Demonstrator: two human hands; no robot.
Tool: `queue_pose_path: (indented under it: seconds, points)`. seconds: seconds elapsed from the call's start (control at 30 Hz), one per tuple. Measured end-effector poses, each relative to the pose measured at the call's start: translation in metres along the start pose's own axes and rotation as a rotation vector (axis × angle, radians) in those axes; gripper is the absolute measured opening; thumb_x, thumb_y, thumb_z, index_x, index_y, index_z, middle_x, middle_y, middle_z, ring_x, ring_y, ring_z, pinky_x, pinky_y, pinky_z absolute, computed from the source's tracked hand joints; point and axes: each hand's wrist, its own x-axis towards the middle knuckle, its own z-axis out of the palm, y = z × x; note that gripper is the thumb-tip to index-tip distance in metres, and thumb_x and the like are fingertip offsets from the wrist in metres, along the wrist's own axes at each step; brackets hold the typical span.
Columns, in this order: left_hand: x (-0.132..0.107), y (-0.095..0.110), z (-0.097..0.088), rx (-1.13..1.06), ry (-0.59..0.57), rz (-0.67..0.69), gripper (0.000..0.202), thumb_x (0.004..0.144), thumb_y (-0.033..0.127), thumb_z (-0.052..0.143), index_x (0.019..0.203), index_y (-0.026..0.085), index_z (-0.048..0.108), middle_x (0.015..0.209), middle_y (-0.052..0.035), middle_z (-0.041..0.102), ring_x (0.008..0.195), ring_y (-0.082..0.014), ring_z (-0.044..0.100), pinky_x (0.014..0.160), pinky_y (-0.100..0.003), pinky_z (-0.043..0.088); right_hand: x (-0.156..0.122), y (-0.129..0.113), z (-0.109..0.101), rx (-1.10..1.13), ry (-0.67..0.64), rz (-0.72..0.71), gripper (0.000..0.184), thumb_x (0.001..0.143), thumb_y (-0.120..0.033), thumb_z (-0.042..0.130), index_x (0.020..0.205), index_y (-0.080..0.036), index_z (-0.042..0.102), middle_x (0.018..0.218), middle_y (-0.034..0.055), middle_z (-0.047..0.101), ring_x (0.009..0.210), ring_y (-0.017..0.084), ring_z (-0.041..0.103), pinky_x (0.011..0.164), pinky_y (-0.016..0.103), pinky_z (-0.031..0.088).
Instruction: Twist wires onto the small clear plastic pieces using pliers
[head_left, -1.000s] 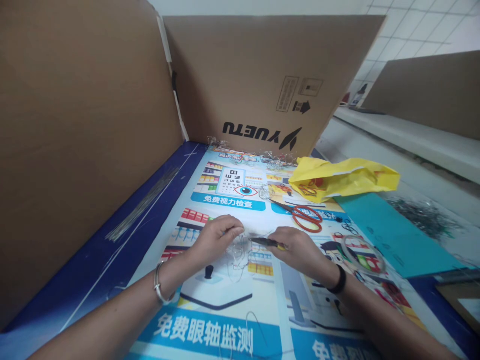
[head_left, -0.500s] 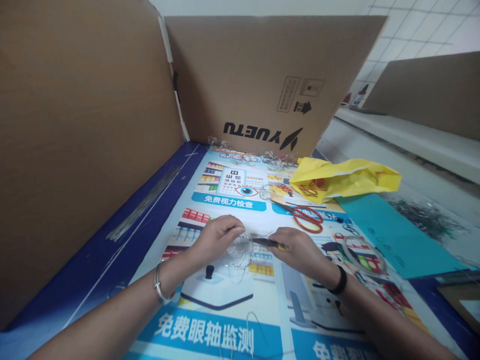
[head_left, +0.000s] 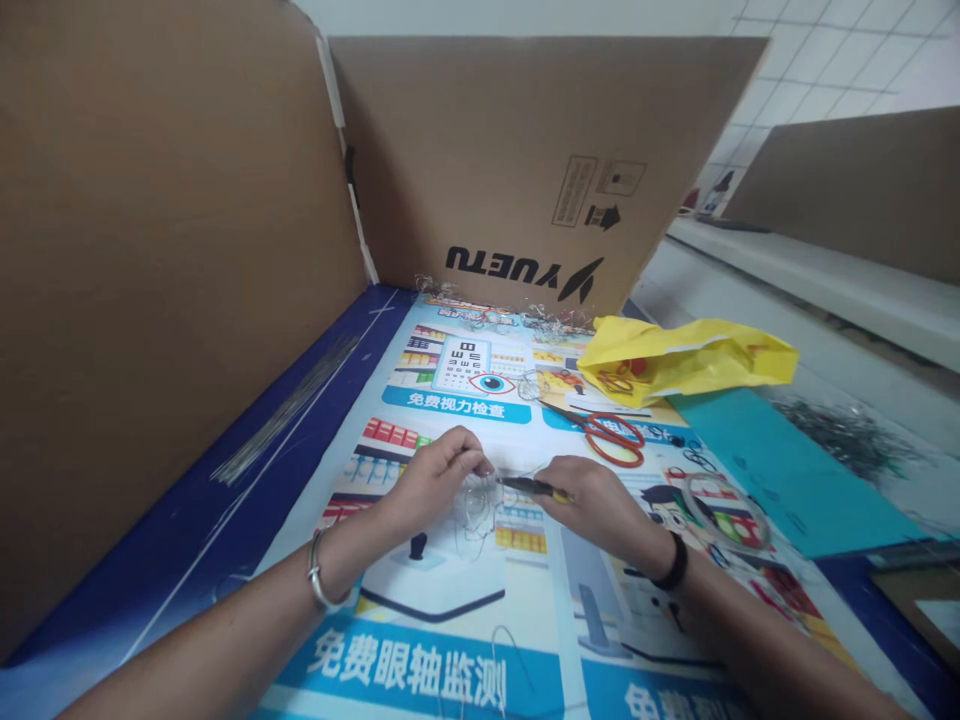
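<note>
My left hand (head_left: 442, 470) is closed in a pinch on a thin wire piece (head_left: 477, 510), whose bent loops dangle below the fingertips. My right hand (head_left: 581, 495) is wrapped round pliers (head_left: 529, 485) with dark jaws and a bit of yellow handle showing. The jaws point left and meet the wire just beside my left fingertips; whether they grip it is too small to tell. Beyond my right hand lie red-handled scissors (head_left: 613, 440). A coil of clear line (head_left: 726, 510) rests to the right of that hand.
Straight wires (head_left: 285, 410) lie along the left on blue cloth. Cardboard panels (head_left: 540, 160) wall off the left and back, with tangled wire (head_left: 555, 320) at the back panel's foot. A yellow bag (head_left: 697, 360), a teal sheet (head_left: 787, 470) and a dark wire heap (head_left: 847, 435) are at right.
The wire loops under my left hand have swung and turned slightly. Both hands keep nearly the same place and grip, and the pliers stay at the wire.
</note>
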Motion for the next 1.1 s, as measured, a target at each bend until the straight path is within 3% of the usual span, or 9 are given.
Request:
queue_pose_path:
  seconds: [0.47, 0.87, 1.1]
  points:
    - [-0.002, 0.012, -0.003, 0.148, 0.054, 0.025, 0.010, 0.083, 0.020, 0.048, 0.078, 0.018, 0.056, 0.073, 0.0008, 0.061, 0.069, -0.0117, 0.056, 0.065, -0.025, 0.043, 0.000, -0.004, 0.003, 0.059, 0.027, -0.019, 0.012, 0.081, -0.021, 0.056, 0.083, -0.020, 0.067, 0.076, 0.0034, 0.064, 0.076, 0.016, 0.058, 0.068, 0.025, 0.040]
    - [-0.003, 0.014, -0.005, 0.280, 0.069, 0.147, 0.010, 0.084, 0.020, 0.049, 0.080, 0.019, 0.057, 0.073, 0.0004, 0.063, 0.067, -0.0111, 0.056, 0.062, -0.025, 0.043, 0.003, 0.000, -0.005, 0.143, 0.068, -0.009, 0.011, 0.080, -0.024, 0.057, 0.085, -0.018, 0.065, 0.076, 0.0038, 0.062, 0.075, 0.017, 0.056, 0.068, 0.027, 0.042]
    - [-0.005, 0.012, -0.003, 0.417, 0.088, 0.213, 0.007, 0.084, 0.017, 0.050, 0.080, 0.019, 0.056, 0.073, 0.0017, 0.061, 0.070, -0.0116, 0.055, 0.063, -0.024, 0.042, 0.001, -0.012, -0.011, 0.157, 0.097, 0.038, 0.010, 0.080, -0.024, 0.058, 0.083, -0.019, 0.066, 0.077, 0.0040, 0.063, 0.076, 0.017, 0.057, 0.070, 0.028, 0.042]
